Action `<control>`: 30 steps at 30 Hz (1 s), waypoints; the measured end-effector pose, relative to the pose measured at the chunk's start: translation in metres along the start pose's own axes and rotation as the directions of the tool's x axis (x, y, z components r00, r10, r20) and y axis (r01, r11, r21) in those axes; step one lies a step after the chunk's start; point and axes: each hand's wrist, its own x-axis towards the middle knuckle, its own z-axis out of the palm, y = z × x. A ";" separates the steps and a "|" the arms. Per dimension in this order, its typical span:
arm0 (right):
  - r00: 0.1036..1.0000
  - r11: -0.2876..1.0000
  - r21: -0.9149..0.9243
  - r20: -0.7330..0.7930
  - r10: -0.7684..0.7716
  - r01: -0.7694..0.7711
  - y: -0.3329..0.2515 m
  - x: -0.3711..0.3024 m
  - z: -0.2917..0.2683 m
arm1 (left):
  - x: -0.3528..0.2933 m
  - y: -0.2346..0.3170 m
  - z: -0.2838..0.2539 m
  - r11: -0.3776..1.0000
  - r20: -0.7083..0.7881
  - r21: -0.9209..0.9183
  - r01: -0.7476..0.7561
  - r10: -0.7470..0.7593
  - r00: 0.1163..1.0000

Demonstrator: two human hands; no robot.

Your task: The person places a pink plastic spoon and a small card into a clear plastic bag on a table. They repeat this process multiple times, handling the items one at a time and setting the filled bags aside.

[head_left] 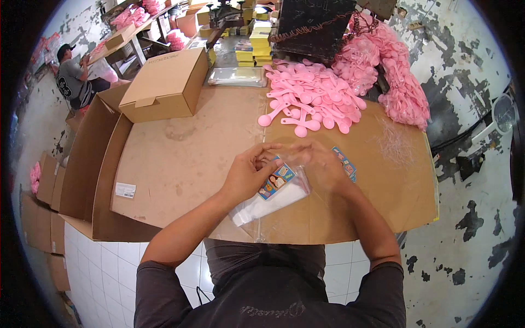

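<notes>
My left hand (250, 170) pinches a blue printed card (277, 178) between thumb and fingers, above the middle of the cardboard-covered table. Clear plastic bags (276, 206) lie in a white-looking stack under the card and toward the table's front edge. My right hand (324, 167) is close beside, over the upper end of the bags. Its fingers are blurred, so I cannot tell what it grips. Partly behind the right hand lie more blue printed cards (344, 162). Beyond both hands spreads a pile of pink plastic measuring spoons (314, 93).
A closed cardboard box (164, 85) stands at the back left, beside an open carton (82, 158). Stacks of yellow-edged cards (261, 44) and a clear packet (237, 76) are at the back. Bagged pink spoons (402, 76) hang over the back right. Another person (76, 76) sits far left.
</notes>
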 end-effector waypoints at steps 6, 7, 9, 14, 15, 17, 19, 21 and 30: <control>0.999 0.818 -0.575 -0.045 -0.026 -0.005 0.045 0.059 -0.023 | 0.000 -0.004 -0.001 0.999 -0.024 -0.028 0.021 -0.022 0.999; 0.998 0.741 -0.670 -0.005 -0.060 0.041 0.050 0.065 -0.020 | 0.001 -0.009 -0.002 0.999 -0.018 -0.038 0.013 -0.014 1.000; 0.995 0.647 -0.757 0.038 -0.096 0.091 0.058 0.074 -0.014 | 0.003 -0.010 -0.003 0.999 -0.011 -0.045 -0.004 0.003 1.000; 0.970 0.485 -0.851 0.105 -0.217 0.201 0.049 0.079 -0.016 | 0.004 -0.003 -0.005 0.988 -0.020 -0.156 -0.008 0.005 1.000; 0.970 0.485 -0.851 0.108 -0.217 0.203 0.044 0.076 -0.015 | 0.004 -0.002 -0.005 0.987 -0.023 -0.158 -0.008 0.005 1.000; 0.960 0.962 -0.195 -0.240 0.143 -0.192 0.012 0.067 -0.011 | 0.002 0.000 -0.005 0.974 -0.043 -0.225 -0.030 0.020 0.999; 0.964 0.996 -0.014 -0.252 0.083 -0.089 -0.022 0.059 -0.012 | -0.004 0.007 -0.008 0.987 -0.046 -0.162 0.001 -0.009 0.999; 0.955 0.988 0.156 -0.295 0.033 0.014 -0.033 0.053 -0.016 | -0.004 0.007 -0.006 0.994 -0.025 -0.101 0.032 -0.035 0.999; 0.943 0.985 0.167 -0.322 0.086 -0.033 -0.023 0.027 0.007 | -0.003 0.009 0.000 0.988 0.071 -0.018 0.153 -0.152 0.986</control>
